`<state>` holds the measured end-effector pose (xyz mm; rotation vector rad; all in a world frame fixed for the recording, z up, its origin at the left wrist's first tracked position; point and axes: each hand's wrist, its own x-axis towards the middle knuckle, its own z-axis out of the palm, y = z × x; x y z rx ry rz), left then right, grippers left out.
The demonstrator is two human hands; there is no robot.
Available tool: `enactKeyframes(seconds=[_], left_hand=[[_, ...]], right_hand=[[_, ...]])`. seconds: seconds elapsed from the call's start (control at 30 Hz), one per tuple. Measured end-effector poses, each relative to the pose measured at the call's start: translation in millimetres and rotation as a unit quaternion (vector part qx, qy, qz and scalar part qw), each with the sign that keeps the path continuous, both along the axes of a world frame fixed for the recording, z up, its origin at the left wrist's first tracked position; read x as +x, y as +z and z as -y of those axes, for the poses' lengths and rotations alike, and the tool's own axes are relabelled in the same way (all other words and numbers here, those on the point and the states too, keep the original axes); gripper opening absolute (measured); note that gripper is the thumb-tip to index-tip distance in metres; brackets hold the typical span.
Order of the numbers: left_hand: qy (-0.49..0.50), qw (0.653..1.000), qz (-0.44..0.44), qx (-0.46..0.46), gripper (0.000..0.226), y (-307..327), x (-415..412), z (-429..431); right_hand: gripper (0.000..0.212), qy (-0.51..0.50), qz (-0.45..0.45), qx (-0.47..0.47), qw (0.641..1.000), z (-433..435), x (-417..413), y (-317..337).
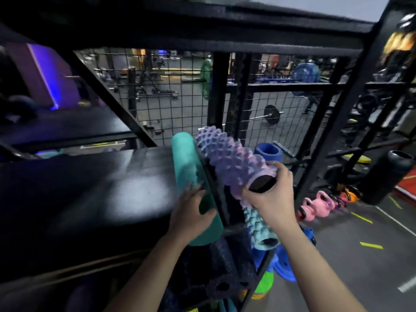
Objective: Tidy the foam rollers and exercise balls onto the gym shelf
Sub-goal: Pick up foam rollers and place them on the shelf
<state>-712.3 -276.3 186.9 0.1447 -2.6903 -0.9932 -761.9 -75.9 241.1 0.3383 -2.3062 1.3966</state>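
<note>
A smooth teal foam roller (186, 163) lies on the black gym shelf (90, 188) at its right end. My left hand (191, 208) grips its near part. My right hand (270, 194) holds the near end of a spiky purple foam roller (229, 161), which slants up toward the wire mesh to the right of the teal one. Below my right hand a knobbly teal roller (258, 228) stands tilted in the rack, beside a blue roller (269, 152) further back. Black rollers (220, 275) sit lower down.
Black frame posts (331, 122) and wire mesh (171, 93) close the back of the shelf. Pink kettlebells (315, 206) line the floor at right, with blue weight plates (286, 264) and a black bag (389, 176). A higher shelf (63, 129) lies to the left.
</note>
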Motion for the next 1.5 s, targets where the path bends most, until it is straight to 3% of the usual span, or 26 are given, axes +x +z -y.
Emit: enactKeyframes(seconds=[0.1, 0.13, 0.2, 0.27, 0.33, 0.47, 0.6, 0.73, 0.83, 0.93, 1.1, 1.2, 1.3, 1.33, 1.5], left_hand=[[0.003, 0.980, -0.020, 0.199, 0.030, 11, -3, -19], [0.027, 0.952, -0.042, 0.303, 0.027, 16, -4, -23], [0.102, 0.857, -0.084, 0.497, 0.027, 30, -5, -20], [0.154, 0.795, -0.072, 0.583, 0.031, 47, 1, -6], [0.140, 0.773, -0.034, 0.618, 0.045, 63, 7, 15], [0.072, 0.812, -0.016, 0.579, 0.061, 95, 26, 47], [0.086, 0.839, 0.022, 0.538, 0.041, 97, 44, 60], [0.148, 0.829, 0.039, 0.537, 0.042, 78, 45, 72], [0.147, 0.845, 0.061, 0.511, 0.027, 72, 40, 56], [0.167, 0.863, 0.077, 0.470, 0.022, 73, 24, 41], [0.186, 0.893, 0.070, 0.404, 0.033, 57, -6, 34], [0.180, 0.917, 0.099, 0.341, 0.059, 50, -22, 34], [0.183, 0.952, 0.161, 0.188, 0.107, 45, -27, 27], [0.183, 0.957, 0.179, 0.136, 0.113, 45, -24, 21], [0.195, 0.959, 0.174, 0.107, 0.111, 38, -21, 15]], right_hand=[[0.093, 0.001, -0.085, 0.019, 0.996, 5, 0, 2], [0.091, 0.010, -0.112, 0.033, 0.993, 8, 2, 2], [0.094, 0.044, -0.142, 0.066, 0.987, 13, 7, 2], [0.098, 0.080, -0.154, 0.096, 0.980, 19, 13, 2], [0.097, 0.111, -0.187, 0.137, 0.966, 33, 21, 4], [0.090, 0.188, -0.254, 0.186, 0.930, 76, 40, -3], [0.108, 0.280, -0.174, 0.220, 0.918, 109, 50, -16], [0.101, 0.373, -0.109, 0.203, 0.899, 99, 39, -16], [0.097, 0.297, -0.076, 0.230, 0.924, 71, 17, -11], [0.109, 0.209, 0.067, 0.332, 0.917, 40, -1, -2], [0.082, 0.137, 0.106, 0.345, 0.922, 2, -21, -9], [0.074, 0.068, 0.180, 0.359, 0.913, -16, -33, -20], [0.089, 0.051, 0.275, 0.345, 0.896, -27, -39, -39], [0.091, 0.053, 0.293, 0.325, 0.898, -31, -41, -42], [0.077, 0.064, 0.298, 0.209, 0.929, -48, -56, -37]])
